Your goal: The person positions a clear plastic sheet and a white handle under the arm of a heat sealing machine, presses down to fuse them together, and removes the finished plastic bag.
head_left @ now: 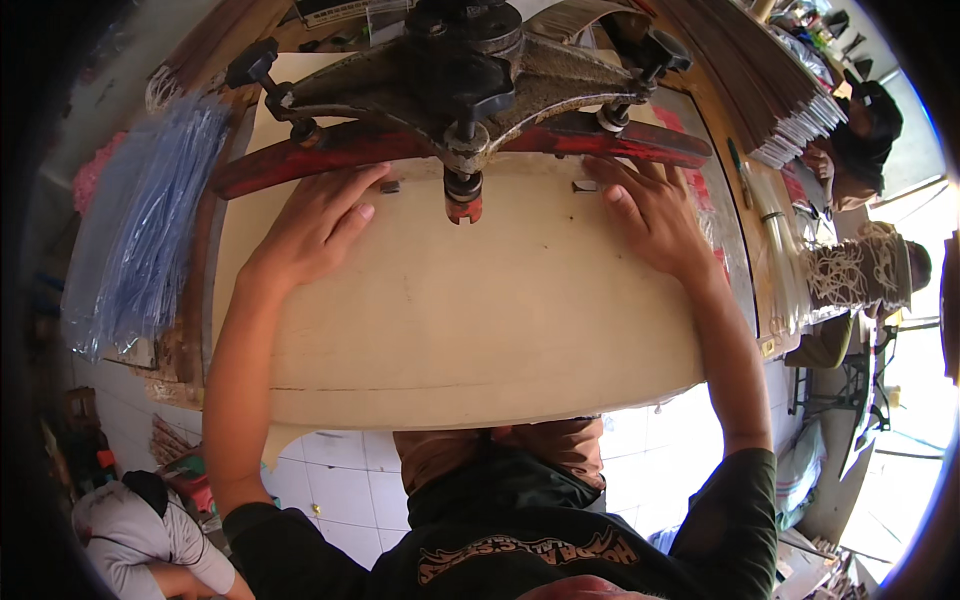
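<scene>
A broad tan sheet (480, 310) lies over the work surface in front of me, its near edge hanging over my lap. My left hand (322, 222) rests flat on its left part, fingers stretched forward to the edge of a red bar (390, 143). On the right part lies my right hand (650, 212), fingers spread, some fingertips hidden beneath the bar. Neither hand grips anything. Beside each hand is a small dark metal piece, the left piece (390, 187) and the right piece (584, 186). A dark metal press frame (470, 85) with black knobs stands above the bar.
Clear plastic sleeves (150, 220) are piled at left. At right are a stack of thin sheets (760, 80), clear plastic strips (775, 230) and a bundle of pale cords (860, 272). Other people are at the lower left and upper right. A red-tipped bolt (463, 208) projects over the sheet.
</scene>
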Available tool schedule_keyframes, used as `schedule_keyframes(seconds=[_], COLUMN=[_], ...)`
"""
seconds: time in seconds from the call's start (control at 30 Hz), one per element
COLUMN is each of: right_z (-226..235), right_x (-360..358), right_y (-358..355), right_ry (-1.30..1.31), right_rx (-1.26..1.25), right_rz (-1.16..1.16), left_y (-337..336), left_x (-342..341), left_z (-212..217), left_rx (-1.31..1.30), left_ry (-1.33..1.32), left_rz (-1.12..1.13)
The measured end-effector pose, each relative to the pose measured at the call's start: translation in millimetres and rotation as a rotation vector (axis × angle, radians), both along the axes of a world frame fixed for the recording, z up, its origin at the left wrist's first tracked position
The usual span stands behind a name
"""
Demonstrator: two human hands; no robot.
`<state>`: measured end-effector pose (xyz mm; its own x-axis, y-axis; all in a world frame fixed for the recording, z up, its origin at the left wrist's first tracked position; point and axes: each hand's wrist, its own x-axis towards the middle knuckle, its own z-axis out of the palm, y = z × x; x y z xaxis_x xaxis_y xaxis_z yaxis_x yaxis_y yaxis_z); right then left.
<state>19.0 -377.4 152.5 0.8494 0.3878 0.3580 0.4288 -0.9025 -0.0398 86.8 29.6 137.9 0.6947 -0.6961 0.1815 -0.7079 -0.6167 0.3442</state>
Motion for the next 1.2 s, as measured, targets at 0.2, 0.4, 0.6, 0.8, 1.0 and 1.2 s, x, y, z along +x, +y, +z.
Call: schedule_keyframes(seconds=[0.2, 0.4, 0.6, 0.8, 1.0, 1.2], right_z=[-3.3, -4.0, -17.8, -18.5, -17.6, -11.2], right_x=[3.7, 5.9, 16.2, 14.7, 33.6, 31.5], right_y=[-5.5, -15.9, -30.3, -35.7, -26.9, -17.6], right_ry=[0.019, 0.19, 0.129, 0.001, 0.084, 0.155], right_rx=[0.082, 0.45, 0.468, 0.275, 0.199, 0.294], right_rz=[0.007, 0.038, -0.067, -0.016, 0.015, -0.025], left_y=[0.6, 2.2, 2.9, 0.1, 4.2, 2.2], left_x=[0.2, 3.0, 1.2, 2.3, 4.0, 0.5], left_z=[-1.3, -4.6, -4.8, -4.0, -6.2, -6.2], left_rx=[-0.032, -0.007, -0.017, -0.013, -0.015, -0.026], left_ry=[-0.01, 0.012, -0.024, -0.026, -0.061, -0.1], left_rz=[-0.013, 0.001, -0.015, -0.023, -0.034, -0.012])
